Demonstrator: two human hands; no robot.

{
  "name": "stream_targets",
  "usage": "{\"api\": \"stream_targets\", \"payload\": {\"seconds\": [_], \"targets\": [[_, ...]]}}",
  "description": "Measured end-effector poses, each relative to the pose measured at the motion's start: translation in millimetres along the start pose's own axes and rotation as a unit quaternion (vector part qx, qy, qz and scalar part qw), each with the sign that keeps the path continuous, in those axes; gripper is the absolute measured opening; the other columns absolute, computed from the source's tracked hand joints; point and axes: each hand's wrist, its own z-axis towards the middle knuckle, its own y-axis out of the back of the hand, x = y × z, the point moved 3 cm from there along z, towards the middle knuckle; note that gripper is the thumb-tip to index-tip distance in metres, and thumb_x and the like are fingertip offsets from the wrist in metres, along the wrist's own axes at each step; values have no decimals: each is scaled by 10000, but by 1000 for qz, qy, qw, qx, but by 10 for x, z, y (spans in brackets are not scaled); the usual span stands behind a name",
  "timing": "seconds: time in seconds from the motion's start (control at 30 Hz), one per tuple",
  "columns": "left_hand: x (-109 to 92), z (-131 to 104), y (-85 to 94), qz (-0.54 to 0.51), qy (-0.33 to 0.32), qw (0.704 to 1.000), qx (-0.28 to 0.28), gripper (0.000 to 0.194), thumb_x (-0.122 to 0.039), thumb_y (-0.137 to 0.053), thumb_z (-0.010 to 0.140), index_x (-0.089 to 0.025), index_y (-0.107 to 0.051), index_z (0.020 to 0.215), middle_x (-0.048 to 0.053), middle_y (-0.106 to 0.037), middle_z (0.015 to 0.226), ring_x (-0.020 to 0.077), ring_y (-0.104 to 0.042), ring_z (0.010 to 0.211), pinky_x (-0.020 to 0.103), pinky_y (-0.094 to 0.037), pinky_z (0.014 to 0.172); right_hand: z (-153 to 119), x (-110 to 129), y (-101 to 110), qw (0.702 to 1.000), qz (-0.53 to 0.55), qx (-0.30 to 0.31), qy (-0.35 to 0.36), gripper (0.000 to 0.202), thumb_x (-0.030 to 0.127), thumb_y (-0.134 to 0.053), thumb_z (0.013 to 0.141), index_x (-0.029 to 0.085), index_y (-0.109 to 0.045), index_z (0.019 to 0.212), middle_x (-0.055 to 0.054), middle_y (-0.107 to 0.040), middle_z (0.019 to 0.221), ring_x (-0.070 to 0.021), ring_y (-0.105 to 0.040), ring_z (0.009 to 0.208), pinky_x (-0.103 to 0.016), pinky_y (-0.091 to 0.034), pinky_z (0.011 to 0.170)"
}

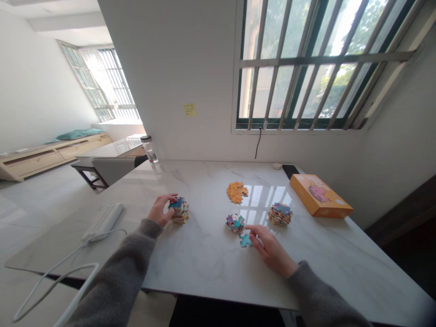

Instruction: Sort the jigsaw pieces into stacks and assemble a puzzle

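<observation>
My left hand (162, 210) rests at a tall stack of puzzle pieces (180, 211), its fingers curved over the top and the near side. At the middle of the table, my right hand (270, 250) has its thumb and fingers on a teal puzzle piece (245, 239), which lies just in front of a small pile of purple and teal pieces (235, 222). Another stack, blue on top (279, 214), stands to the right of that pile. Farther back lies a heap of orange pieces (237, 192).
An orange box (320, 196) lies at the right, with a black phone (290, 171) behind it. A glass bottle (150, 150) stands at the back left corner. At the left lie a white power strip (103, 221) and its cable (54, 290).
</observation>
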Motion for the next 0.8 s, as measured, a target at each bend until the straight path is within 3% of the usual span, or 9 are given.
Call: {"api": "stream_targets", "payload": {"seconds": [0.17, 0.27, 0.33, 0.43, 0.57, 0.67, 0.8], "targets": [[-352, -50, 60, 26, -88, 987, -129, 167, -166, -513, 768, -209, -609, 897, 79, -682, 1081, 259, -588, 1038, 465, -467, 980, 12, -90, 13, 990, -139, 1, -17, 238, 313, -613, 894, 220, -638, 1112, -93, -619, 983, -281, -567, 970, -455, -476, 893], [-698, -100, -46, -5, -146, 977, -159, 126, -151, -528, 780, -221, -606, 849, 59, -676, 930, 238, -607, 927, 422, -494, 889, -7, -169, 23, 985, -167, 16, -39, 332, 371, -728, 808, 233, -640, 1096, -85, -588, 1011, -289, -540, 1005, -466, -462, 919], [-964, -140, -206, -31, -175, 975, -135, 138, -135, -527, 786, -227, -606, 852, 49, -665, 886, 222, -597, 867, 405, -493, 855, -16, -196, 18, 986, -156, 38, -47, 319, 362, -759, 783, 245, -637, 1054, -72, -583, 1031, -280, -532, 1021, -455, -457, 922], [-1386, -227, -547, -70, -226, 971, -42, 189, -87, -505, 795, -218, -604, 889, 49, -654, 847, 203, -580, 807, 369, -480, 775, -17, -189, 2, 988, -128, 62, -60, 296, 328, -785, 760, 237, -617, 986, -59, -586, 1042, -269, -532, 1026, -444, -449, 921], [-1793, -355, -986, -103, -243, 963, 61, 215, -124, -539, 787, -207, -621, 966, 74, -665, 933, 219, -591, 876, 375, -482, 797, -11, -130, -17, 990, -97, 85, -59, 266, 271, -773, 762, 223, -585, 944, -46, -592, 1031, -249, -536, 1007, -421, -445, 912], [-1905, -428, -1199, -106, -243, 957, 121, 203, -167, -573, 784, -207, -633, 973, 78, -662, 957, 232, -598, 914, 382, -487, 826, -10, -89, -12, 992, -71, 93, -52, 258, 225, -735, 786, 227, -572, 986, -47, -592, 1072, -250, -527, 1040, -421, -439, 923], [-1856, -480, -1314, -101, -236, 953, 160, 164, -175, -595, 779, -213, -639, 932, 70, -659, 924, 229, -602, 905, 376, -484, 830, -12, -51, 5, 992, -31, 111, -44, 287, 177, -677, 822, 240, -567, 1080, -50, -593, 1119, -248, -525, 1074, -431, -428, 958]]}}
